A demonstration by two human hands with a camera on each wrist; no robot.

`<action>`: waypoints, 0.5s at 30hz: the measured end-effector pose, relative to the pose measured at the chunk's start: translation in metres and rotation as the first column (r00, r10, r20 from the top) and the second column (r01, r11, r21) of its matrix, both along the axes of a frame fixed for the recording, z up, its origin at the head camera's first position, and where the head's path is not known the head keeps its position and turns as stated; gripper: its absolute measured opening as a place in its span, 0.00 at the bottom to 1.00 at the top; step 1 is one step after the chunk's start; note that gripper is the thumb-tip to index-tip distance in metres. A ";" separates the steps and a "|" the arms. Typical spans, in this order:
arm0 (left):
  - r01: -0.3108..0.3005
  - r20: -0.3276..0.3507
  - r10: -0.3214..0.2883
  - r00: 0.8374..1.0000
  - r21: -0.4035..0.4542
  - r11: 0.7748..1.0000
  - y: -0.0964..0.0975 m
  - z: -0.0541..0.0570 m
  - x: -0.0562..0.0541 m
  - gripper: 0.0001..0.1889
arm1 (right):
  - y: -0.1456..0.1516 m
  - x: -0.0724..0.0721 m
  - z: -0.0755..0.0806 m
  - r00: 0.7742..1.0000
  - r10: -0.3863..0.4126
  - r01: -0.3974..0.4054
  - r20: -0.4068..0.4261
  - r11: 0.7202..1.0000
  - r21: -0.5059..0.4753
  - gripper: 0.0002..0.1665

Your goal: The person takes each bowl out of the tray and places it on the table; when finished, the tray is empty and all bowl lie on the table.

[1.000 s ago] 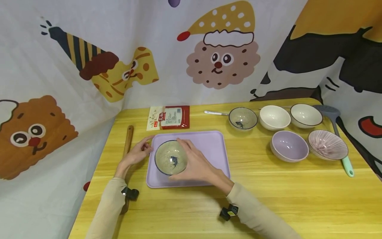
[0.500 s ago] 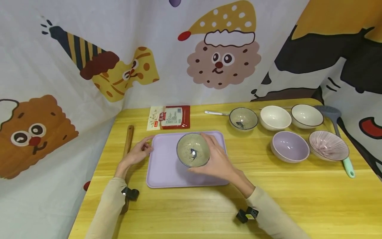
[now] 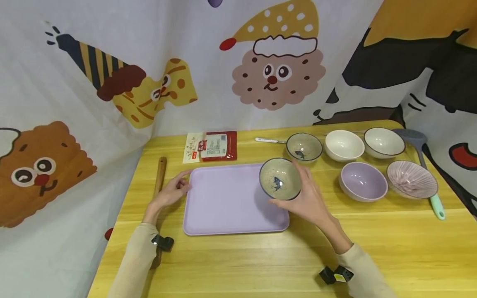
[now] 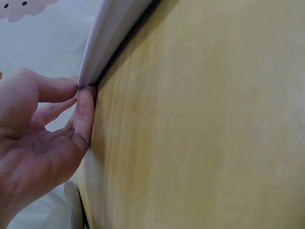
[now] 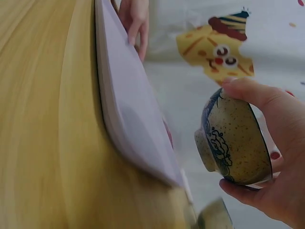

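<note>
My right hand [image 3: 313, 203] grips a speckled beige bowl [image 3: 275, 174] with a dark rim and a blue fish painted inside. Thumb and fingers clasp opposite sides of it. The bowl is raised over the right end of a lilac tray [image 3: 223, 203]; the right wrist view shows a gap below its foot. At the tray's left edge, my left hand [image 3: 172, 193] pinches the rim [image 4: 97, 52] between thumb and fingers. The tray lies flat on the wooden table.
Behind the tray lie a red and cream packet [image 3: 210, 147] and a white-handled utensil [image 3: 268, 140]. A matching fish bowl [image 3: 303, 145], a lilac bowl [image 3: 362, 180] and several others stand right, beside a green-handled spatula [image 3: 437, 206]. A wooden stick [image 3: 161, 171] lies left.
My right hand has lifted the bowl off the left part of the tray and carried it rightward to the tray's right end. The left hand stays at the tray's edge.
</note>
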State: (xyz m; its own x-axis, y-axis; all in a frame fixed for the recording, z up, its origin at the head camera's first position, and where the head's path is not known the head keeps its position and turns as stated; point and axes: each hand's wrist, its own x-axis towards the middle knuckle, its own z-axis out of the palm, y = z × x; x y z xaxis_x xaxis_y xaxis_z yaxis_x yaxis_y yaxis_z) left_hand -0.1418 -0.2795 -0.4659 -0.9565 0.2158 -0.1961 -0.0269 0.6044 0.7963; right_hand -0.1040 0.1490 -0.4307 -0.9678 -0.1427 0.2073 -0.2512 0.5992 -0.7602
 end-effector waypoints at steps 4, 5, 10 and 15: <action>-0.010 -0.001 0.010 1.000 0.004 1.000 -0.003 -0.007 -0.002 0.29 | 0.020 0.000 -0.002 0.997 -0.083 0.083 -0.002 0.997 -0.004 0.77; -0.014 0.001 0.014 1.000 0.011 1.000 -0.003 -0.007 -0.002 0.30 | 0.025 0.000 -0.003 0.995 -0.101 0.101 -0.013 0.995 -0.003 0.76; -0.012 -0.001 0.012 1.000 0.018 1.000 -0.002 -0.006 -0.003 0.30 | 0.046 0.002 -0.007 0.982 -0.180 0.182 -0.057 0.983 0.028 0.75; -0.021 -0.002 0.021 1.000 0.004 1.000 -0.001 -0.005 -0.003 0.29 | 0.060 0.006 -0.012 0.976 -0.209 0.212 -0.056 0.975 0.067 0.76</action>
